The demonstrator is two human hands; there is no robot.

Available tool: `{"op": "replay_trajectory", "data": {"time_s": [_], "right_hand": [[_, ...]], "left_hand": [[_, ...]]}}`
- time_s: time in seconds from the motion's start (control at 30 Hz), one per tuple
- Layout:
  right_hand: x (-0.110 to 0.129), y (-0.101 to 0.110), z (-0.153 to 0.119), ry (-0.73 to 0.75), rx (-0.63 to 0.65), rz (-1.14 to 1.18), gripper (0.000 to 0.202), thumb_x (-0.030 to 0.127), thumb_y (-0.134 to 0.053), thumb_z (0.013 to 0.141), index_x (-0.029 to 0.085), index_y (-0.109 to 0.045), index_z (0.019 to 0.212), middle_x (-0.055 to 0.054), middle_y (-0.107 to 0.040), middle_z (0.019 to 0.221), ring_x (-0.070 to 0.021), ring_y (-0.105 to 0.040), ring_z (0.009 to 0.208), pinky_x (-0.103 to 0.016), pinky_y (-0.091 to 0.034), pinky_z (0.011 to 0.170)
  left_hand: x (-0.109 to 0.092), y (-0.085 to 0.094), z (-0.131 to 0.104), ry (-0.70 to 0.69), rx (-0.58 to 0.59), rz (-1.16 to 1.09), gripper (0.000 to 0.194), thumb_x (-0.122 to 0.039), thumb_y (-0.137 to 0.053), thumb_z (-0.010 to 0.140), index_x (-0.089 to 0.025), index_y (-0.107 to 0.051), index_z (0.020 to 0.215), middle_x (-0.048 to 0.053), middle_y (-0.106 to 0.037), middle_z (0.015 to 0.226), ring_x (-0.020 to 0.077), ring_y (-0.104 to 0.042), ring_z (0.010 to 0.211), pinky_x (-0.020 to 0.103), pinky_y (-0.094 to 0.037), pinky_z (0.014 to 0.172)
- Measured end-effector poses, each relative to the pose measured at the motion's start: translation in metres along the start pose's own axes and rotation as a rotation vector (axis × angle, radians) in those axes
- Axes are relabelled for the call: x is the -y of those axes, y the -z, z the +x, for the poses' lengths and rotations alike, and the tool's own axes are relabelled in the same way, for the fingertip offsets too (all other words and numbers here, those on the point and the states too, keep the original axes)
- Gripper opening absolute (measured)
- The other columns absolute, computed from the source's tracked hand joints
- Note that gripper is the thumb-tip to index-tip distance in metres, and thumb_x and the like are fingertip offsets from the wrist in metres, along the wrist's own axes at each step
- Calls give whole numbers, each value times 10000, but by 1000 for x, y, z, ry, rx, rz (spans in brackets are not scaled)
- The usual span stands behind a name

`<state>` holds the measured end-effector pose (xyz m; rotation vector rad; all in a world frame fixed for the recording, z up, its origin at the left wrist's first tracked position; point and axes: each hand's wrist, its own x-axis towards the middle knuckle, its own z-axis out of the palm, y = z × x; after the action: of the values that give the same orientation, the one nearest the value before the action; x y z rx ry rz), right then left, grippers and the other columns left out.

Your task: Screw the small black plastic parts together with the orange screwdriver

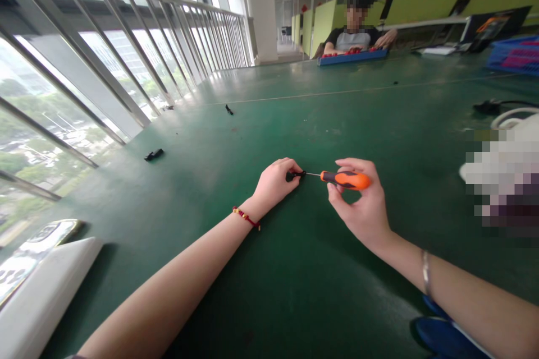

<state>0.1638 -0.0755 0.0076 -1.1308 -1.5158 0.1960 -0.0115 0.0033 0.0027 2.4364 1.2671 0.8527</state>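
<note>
My left hand (pixel 278 182), with a red beaded bracelet at its wrist, pinches a small black part (pixel 291 176) low over the green table. The part's exact kind cannot be made out, as the fingers hide some of it. In my right hand (pixel 364 202) is a screwdriver (pixel 351 180) with an orange and black handle. Its thin shaft points left, and the tip meets the black part at my left fingertips. My right thumb lies below the handle and the fingers curl over and behind it.
Small black pieces (pixel 154 155) lie on the table (pixel 202 190) to the left. A white box (pixel 63 286) and a phone (pixel 37 249) are at the near left, beside the railing (pixel 138 0). Across the table a person sits behind a blue tray (pixel 353 58). A blue basket (pixel 514 56) stands far right.
</note>
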Motion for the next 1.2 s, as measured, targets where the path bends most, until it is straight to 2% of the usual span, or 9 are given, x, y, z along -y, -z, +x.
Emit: {"op": "replay_trajectory", "data": {"time_s": [0.1, 0.23, 0.43, 0.53, 0.67, 0.87, 0.93, 1.07, 1.2], "right_hand": [[1, 1, 1, 0, 4, -22, 372, 266, -641, 730, 207, -516, 1076, 28, -514, 688, -166, -516, 638, -356, -444, 695], [6, 2, 0, 33, 96, -89, 81, 284, -596, 795, 230, -577, 852, 57, -483, 479, -171, -506, 600, -361, -418, 727], [1, 0, 0, 37, -39, 1, 369, 239, -646, 728, 226, -523, 1076, -26, -577, 870, -184, -568, 742, -370, -468, 742], [1, 0, 0, 6, 9, -19, 402, 257, -660, 717, 225, -506, 1087, 27, -528, 710, -170, -536, 655, -369, -454, 726], [5, 2, 0, 33, 108, -76, 74, 273, -601, 794, 237, -573, 852, 60, -489, 499, -158, -511, 580, -376, -428, 753], [0, 0, 0, 29, -33, 25, 401, 230, -651, 717, 226, -512, 1093, -33, -574, 912, -193, -575, 802, -365, -475, 744], [0, 0, 1, 5, 4, 13, 421, 249, -659, 714, 225, -503, 1104, 12, -545, 775, -171, -549, 695, -357, -466, 712], [4, 1, 1, 24, 98, -68, 92, 281, -614, 779, 234, -582, 851, 55, -494, 514, -163, -514, 599, -371, -426, 740], [3, 0, 1, 39, 34, -15, 205, 241, -614, 767, 232, -569, 967, 4, -591, 729, -177, -563, 708, -362, -458, 737]], "left_hand": [[0, 0, 0, -3, 3, -6, 110, -126, -567, 748, -180, -621, 827, 24, -663, 881, 172, -608, 841, 293, -496, 758], [0, 0, 0, -4, 0, -8, 101, -136, -570, 753, -183, -622, 827, 23, -665, 880, 171, -612, 842, 288, -498, 758], [0, 0, -1, -8, 0, 6, 115, -126, -567, 749, -179, -625, 833, 23, -664, 879, 172, -612, 840, 291, -503, 754], [0, 1, 0, -8, 1, 7, 111, -139, -563, 758, -186, -625, 837, 22, -665, 888, 172, -613, 849, 293, -505, 767], [-1, 1, 0, -3, 3, 6, 102, -141, -566, 760, -186, -624, 831, 23, -666, 883, 171, -616, 845, 292, -507, 762], [-1, 0, -1, -7, 0, 5, 106, -128, -570, 755, -178, -626, 830, 24, -666, 880, 171, -611, 839, 290, -505, 752], [0, 0, -1, -12, -1, 1, 102, -136, -570, 760, -178, -627, 833, 25, -665, 879, 171, -610, 842, 290, -504, 755], [1, 0, 0, -13, -5, 1, 99, -143, -570, 763, -179, -628, 835, 24, -664, 881, 172, -612, 841, 291, -504, 753], [0, 0, 0, 0, 2, 3, 106, -135, -566, 756, -187, -623, 828, 22, -665, 882, 171, -613, 842, 289, -502, 755]]}}
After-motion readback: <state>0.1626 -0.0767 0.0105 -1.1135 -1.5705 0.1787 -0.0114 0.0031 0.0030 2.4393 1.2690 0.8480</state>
